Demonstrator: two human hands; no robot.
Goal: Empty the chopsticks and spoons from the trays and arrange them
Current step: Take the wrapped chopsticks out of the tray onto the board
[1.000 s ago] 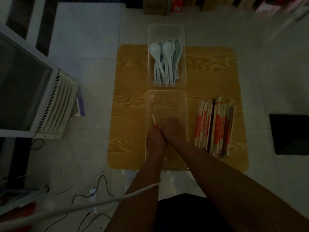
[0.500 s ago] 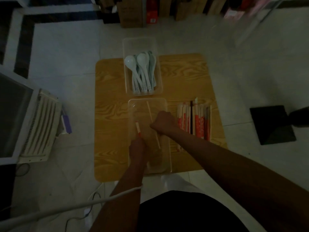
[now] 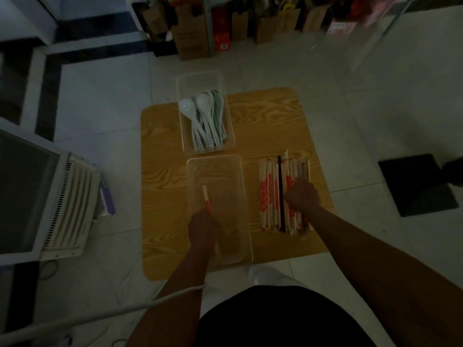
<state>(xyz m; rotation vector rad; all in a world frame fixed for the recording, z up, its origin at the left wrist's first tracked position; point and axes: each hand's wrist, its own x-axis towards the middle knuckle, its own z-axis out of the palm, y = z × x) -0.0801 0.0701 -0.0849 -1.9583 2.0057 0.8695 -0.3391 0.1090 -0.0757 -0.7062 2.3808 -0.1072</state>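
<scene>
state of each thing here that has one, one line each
near tray, holds only one wrapped chopstick
wrapped chopstick, gripped by left hand
far tray, holds the spoons, untouched
chopstick pile, laid out on table beside near tray
right hand, on chopstick pile, grip unclear

Nothing can be read in this dim view. The paper-wrapped chopsticks (image 3: pixel 269 191) lying in a row on the wood-grain tabletop (image 3: pixel 165 171) carry red printing, too blurred to make out. The pale ceramic spoons (image 3: pixel 203 103) in the clear plastic tray (image 3: pixel 198 81) show small illegible marks on their handles. The brown cardboard box (image 3: pixel 193 38) on the floor bears faint print, and the red carton (image 3: pixel 221 36) beside it a white label, both unreadable.
</scene>
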